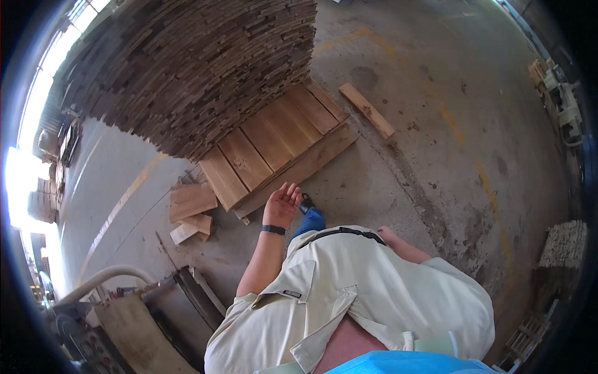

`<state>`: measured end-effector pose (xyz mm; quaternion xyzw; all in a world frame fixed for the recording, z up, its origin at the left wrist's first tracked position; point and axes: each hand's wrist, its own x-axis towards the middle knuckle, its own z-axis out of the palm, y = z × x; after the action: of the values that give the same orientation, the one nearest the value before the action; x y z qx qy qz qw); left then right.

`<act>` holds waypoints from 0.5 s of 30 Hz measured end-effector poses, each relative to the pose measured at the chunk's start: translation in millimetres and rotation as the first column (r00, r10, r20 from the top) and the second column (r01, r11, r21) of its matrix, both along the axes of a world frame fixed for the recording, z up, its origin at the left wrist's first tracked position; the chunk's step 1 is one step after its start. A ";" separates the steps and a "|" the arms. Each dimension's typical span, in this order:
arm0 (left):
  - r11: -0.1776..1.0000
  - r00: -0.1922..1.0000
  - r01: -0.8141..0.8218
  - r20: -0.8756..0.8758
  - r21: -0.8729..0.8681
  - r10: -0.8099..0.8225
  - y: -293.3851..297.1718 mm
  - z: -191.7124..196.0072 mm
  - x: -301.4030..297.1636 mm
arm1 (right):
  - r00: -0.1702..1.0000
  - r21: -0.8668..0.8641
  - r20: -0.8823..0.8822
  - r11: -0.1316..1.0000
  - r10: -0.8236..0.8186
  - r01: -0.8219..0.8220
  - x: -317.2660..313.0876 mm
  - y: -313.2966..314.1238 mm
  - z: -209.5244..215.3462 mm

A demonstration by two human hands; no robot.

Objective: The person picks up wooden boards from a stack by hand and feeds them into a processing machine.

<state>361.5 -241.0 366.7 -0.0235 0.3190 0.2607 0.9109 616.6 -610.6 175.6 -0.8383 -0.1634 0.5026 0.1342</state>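
My left hand (283, 204) is in front of my waist, palm turned up and fingers loosely curled apart, with nothing in it. A dark band circles that wrist. It is nearest to the low platform of wide wooden boards (274, 140), apart from its front edge as far as I can tell. My right hand (390, 237) hangs beside my right hip, by the dark belt (349, 231). Its fingers are mostly hidden, and I see nothing held there. One shoe (306, 203) shows just beyond my left hand.
A tall stack of thin wooden slats (218, 68) rises behind the platform. Loose board offcuts (192, 202) lie on the floor at its left; a single plank (367, 111) lies at its right. A worn machine (134, 324) with a curved pipe stands at near left.
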 end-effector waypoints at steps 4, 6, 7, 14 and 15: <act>0.999 0.999 0.045 -0.024 -0.007 -0.045 57.6 -14.2 42.9 | 0.976 0.016 -0.108 0.981 -0.192 0.194 48.4 31.7 -14.9; 0.998 0.998 0.061 -0.029 0.008 -0.061 92.7 -15.6 51.1 | 0.979 0.033 -0.118 0.984 -0.168 0.173 63.9 67.5 -11.5; 0.996 0.994 0.068 -0.083 0.053 -0.064 110.1 -12.6 56.9 | 0.985 0.066 -0.086 0.986 -0.147 0.153 74.0 89.2 -7.9; 0.992 0.978 0.081 -0.199 0.093 -0.062 195.4 -9.0 99.8 | 0.959 0.310 -0.035 0.910 -0.280 0.277 128.4 208.5 -1.4; 0.992 0.969 0.064 -0.246 0.113 -0.034 203.9 -8.4 99.1 | 0.949 0.294 -0.072 0.903 -0.306 0.313 132.4 233.7 2.3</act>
<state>460.6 -37.2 358.3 0.0712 0.4125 0.2577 0.8708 749.1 -376.9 177.9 -0.8170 -0.1015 0.4540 0.3407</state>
